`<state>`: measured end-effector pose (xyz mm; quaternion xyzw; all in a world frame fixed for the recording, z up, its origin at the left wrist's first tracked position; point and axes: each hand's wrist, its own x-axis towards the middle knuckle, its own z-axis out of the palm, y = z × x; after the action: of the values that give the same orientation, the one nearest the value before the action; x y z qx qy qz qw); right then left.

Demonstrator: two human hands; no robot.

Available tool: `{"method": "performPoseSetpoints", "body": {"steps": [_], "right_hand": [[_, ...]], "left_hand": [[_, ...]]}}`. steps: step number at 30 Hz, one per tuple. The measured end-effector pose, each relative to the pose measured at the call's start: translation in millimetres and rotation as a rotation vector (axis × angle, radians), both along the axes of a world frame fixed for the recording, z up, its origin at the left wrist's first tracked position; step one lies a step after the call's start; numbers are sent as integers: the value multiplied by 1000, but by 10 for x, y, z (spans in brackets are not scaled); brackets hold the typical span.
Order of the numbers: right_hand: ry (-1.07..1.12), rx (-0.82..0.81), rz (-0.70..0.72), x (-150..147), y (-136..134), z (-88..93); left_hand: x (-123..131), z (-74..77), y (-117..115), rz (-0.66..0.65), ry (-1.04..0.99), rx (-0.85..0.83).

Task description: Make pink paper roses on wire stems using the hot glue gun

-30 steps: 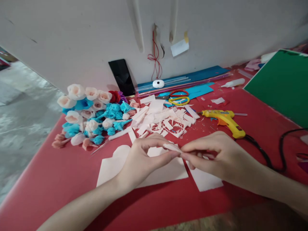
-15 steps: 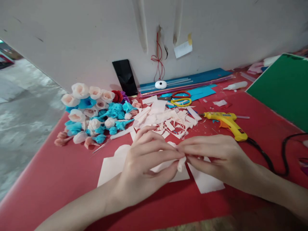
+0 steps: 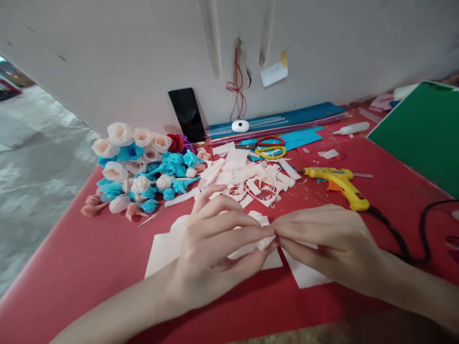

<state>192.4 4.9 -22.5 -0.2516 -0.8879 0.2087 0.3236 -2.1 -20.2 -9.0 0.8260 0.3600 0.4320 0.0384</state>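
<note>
Between the fingertips of both hands is a small rolled piece of pale pink crepe paper (image 3: 266, 242), partly covered by fingers. My left hand (image 3: 220, 248) pinches it between thumb and fingers, its other fingers loosely raised. From the right, my right hand (image 3: 322, 239) pinches the end of the same piece, fingers pressed together. Under the hands lie pale paper sheets (image 3: 161, 251), one of them under the right hand (image 3: 306, 271). Just beyond the fingers is a heap of pale paper scraps (image 3: 233, 174).
Paper flowers (image 3: 139, 167) in white, blue and pink crowd the left side. A yellow glue gun (image 3: 339, 184) with a black cord (image 3: 392, 229) lies right. Scissors (image 3: 270, 147), a glue bottle (image 3: 353, 128), a phone (image 3: 186, 114) and a green board (image 3: 421, 136) stand or lie farther back.
The rolled paper has turned between my fingertips, from hanging down to lying more sideways. My right hand has shifted slightly down and right; my left fingers have shifted a little left.
</note>
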Motion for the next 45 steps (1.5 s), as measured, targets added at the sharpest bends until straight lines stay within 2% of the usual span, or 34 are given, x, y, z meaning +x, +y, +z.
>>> {"method": "performPoseSetpoints", "body": {"steps": [6, 15, 19, 27, 35, 39, 45], "right_hand": [[-6, -2, -11, 3, -7, -11], [13, -78, -8, 17, -9, 14], [29, -126, -14, 3, 10, 23], [-4, -180, -50, 10, 43, 20], [-122, -347, -23, 55, 100, -73], [-131, -450, 7, 53, 115, -99], [-184, -672, 8, 36, 108, 37]], "left_hand": [[17, -28, 22, -36, -79, -46], [17, -75, 42, -124, -242, -320], [13, -117, 63, -114, -284, -478], [42, -148, 93, -90, -319, -598], [44, -185, 135, -91, -289, -804], [59, -198, 134, -96, -298, -793], [69, -211, 128, -92, -319, -763]]}}
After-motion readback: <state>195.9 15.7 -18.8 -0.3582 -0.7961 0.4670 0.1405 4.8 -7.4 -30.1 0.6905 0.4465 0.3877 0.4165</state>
